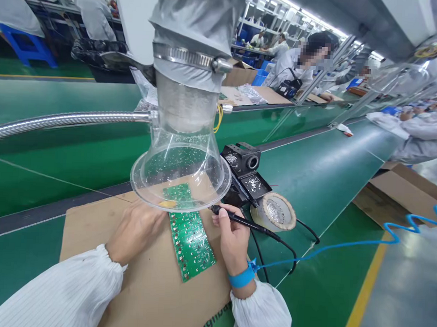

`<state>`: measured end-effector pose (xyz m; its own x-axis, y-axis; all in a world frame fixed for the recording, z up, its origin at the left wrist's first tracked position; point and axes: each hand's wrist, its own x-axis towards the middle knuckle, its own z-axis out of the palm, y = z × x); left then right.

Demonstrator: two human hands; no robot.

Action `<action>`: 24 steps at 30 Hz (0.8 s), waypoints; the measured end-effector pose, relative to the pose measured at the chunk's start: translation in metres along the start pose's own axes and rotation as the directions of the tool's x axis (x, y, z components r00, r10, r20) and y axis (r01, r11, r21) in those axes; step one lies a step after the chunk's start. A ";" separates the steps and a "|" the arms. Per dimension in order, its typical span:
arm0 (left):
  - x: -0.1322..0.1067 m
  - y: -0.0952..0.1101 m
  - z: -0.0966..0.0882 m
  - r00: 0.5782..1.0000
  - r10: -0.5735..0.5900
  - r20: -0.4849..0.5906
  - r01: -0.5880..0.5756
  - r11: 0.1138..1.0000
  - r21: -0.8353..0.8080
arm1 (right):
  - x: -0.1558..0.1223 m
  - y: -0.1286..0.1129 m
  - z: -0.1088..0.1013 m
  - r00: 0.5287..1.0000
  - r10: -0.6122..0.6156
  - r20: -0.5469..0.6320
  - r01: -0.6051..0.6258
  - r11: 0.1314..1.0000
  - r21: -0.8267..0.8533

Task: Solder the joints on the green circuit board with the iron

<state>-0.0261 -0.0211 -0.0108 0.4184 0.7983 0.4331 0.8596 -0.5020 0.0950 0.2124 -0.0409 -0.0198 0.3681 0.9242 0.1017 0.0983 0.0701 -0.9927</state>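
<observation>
My right hand (234,240), with a blue wrist strap (242,277), grips a black soldering iron (254,225) like a pen. Its tip points left, under the rim of a clear fume hood (181,176). My left hand (138,227) is closed at the left side of a green circuit board (192,245). A thin solder wire (56,177) runs in from the left to this hand. Something yellow (167,204), apparently a fingertip cover, shows through the hood over the board. The board lies on a cardboard sheet (142,291); its far part is seen through the hood.
Right of the hood stand a black iron holder (247,170) with solder bits and a round pot (274,211). A metal flexible arm (66,124) reaches the hood from the left. A coiled blue cord (346,243) trails right. Across the line sits a person (293,65).
</observation>
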 end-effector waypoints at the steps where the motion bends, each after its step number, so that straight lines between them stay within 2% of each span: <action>1: 0.000 0.000 0.000 1.000 -0.002 0.012 0.002 1.000 0.010 | 0.000 0.000 0.000 1.000 0.000 0.004 0.000 1.000 0.000; 7: -0.004 -0.002 0.000 0.999 -0.019 0.043 0.019 1.000 -0.022 | 0.001 -0.001 0.001 0.999 -0.009 0.032 0.009 1.000 -0.005; 13: -0.005 -0.004 0.001 0.999 -0.030 0.037 0.029 0.999 0.023 | 0.000 0.000 0.000 0.998 -0.020 0.054 0.022 0.999 -0.027; 20: 0.001 -0.001 0.003 0.997 -0.044 0.062 0.051 0.991 -0.121 | 0.000 -0.001 0.001 0.998 -0.027 0.060 0.029 0.999 -0.029; 24: 0.003 0.001 0.003 0.997 -0.039 0.063 0.047 0.990 -0.129 | 0.000 0.000 0.001 0.998 -0.025 0.059 0.028 0.998 -0.049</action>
<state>-0.0230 -0.0176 -0.0122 0.4019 0.8368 0.3717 0.8333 -0.5025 0.2303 0.2115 -0.0403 -0.0197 0.3101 0.9428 0.1226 0.1535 0.0776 -0.9851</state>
